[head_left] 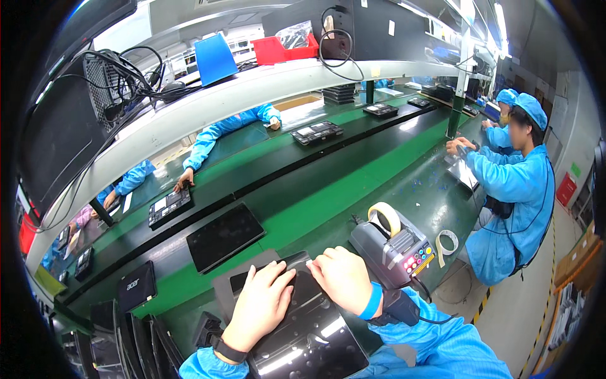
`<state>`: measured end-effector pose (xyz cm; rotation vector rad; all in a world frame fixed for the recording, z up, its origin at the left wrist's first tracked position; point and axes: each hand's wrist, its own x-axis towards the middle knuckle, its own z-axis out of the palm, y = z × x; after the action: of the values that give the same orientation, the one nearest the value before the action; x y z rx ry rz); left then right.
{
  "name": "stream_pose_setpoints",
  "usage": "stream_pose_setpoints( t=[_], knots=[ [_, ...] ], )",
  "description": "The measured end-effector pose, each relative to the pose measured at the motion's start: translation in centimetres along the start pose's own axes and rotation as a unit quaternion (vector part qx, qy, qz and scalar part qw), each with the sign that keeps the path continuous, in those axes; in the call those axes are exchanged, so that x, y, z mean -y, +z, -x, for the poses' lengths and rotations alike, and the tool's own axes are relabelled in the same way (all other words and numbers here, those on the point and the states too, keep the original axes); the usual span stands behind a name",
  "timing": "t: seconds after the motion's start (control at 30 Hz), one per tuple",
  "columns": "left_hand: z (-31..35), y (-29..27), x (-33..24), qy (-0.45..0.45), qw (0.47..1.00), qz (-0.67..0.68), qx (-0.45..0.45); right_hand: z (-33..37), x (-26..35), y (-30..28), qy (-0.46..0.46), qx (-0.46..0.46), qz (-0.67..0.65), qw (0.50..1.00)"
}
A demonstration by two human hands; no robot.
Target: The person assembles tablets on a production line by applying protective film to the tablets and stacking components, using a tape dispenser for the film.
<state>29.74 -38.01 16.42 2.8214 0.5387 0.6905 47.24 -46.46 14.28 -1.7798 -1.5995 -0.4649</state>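
Lying under unclenched left grip (262, 304): black panel (309, 331), edge at right grip (344, 279), hold unclear.

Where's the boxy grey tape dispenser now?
In the head view, the tape dispenser sits right of centre on the green bench, between the right hand and a white tape roll.

"Where was the panel (309, 335)?"
"It lay by the near edge of the bench (334, 218)."
"And the tape machine (394, 246)?"
"Right of the panel, with a tape roll (439, 246) on its right. A screen (226, 237) lay farther from that edge."
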Motion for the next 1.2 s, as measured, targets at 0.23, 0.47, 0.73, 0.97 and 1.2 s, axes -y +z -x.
stream_pose_setpoints(
  t=[0.23,0.47,0.73,0.97,1.2],
  knots=[
    [0.4,0.4,0.6,0.009,1.0,-0.009,0.001,-1.0,-0.4,1.7,0.055,0.077,0.035,0.995],
    [0.6,0.8,0.6,0.005,1.0,-0.005,-0.009,0.2,-2.0,3.8,0.128,0.17,-0.171,0.962],
    [1.2,-2.4,-0.2,0.003,0.997,0.029,-0.066,0.9,-0.6,3.2,0.309,0.145,-0.543,0.767],
    [12.6,-7.9,-4.7,-0.235,0.853,0.408,-0.226,2.3,-1.1,1.6,0.381,-0.005,-0.664,0.643],
    [9.6,-5.7,-10.1,-0.243,0.75,0.408,-0.461,5.5,2.7,-1.1,0.31,-0.038,-0.702,0.64]
  ],
)
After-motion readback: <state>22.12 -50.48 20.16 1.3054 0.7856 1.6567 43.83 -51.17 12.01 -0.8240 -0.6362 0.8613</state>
